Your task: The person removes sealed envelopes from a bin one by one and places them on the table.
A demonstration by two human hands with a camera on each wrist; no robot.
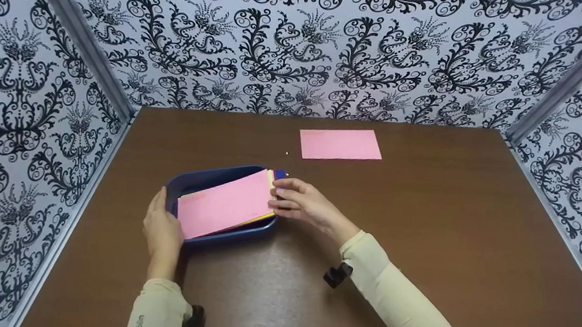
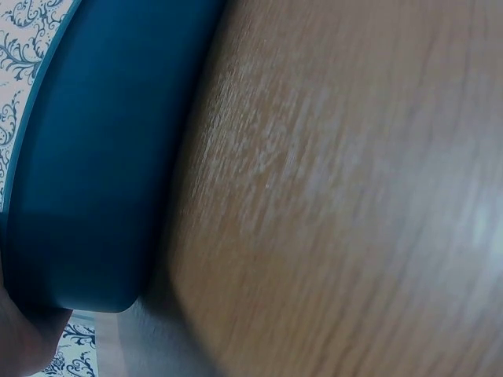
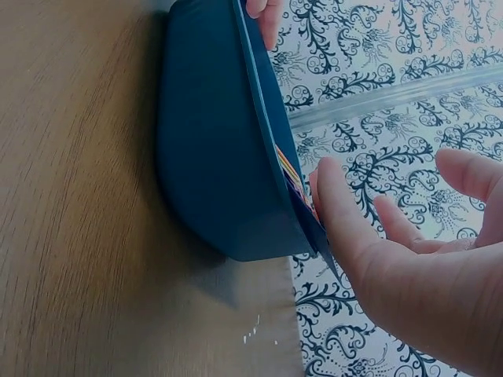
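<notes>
A blue plastic tub [image 1: 234, 234] sits on the table with a stack of coloured paper sheets in it. The top sheet is pink [image 1: 224, 205]; yellow and dark blue edges show beneath it. The stack lies askew, and its right end reaches over the tub's rim. My left hand [image 1: 164, 230] holds the tub's left end, with fingertips over the rim in the right wrist view. At the other end, my right hand [image 1: 310, 206] touches the edges of the sheets with extended fingers, its thumb apart in the right wrist view.
Another pink sheet [image 1: 340, 144] lies flat on the brown table [image 1: 430, 215] towards the back. Small white specks [image 3: 255, 334] lie on the table by the tub. Patterned panels [image 1: 292, 44] stand behind and on both sides.
</notes>
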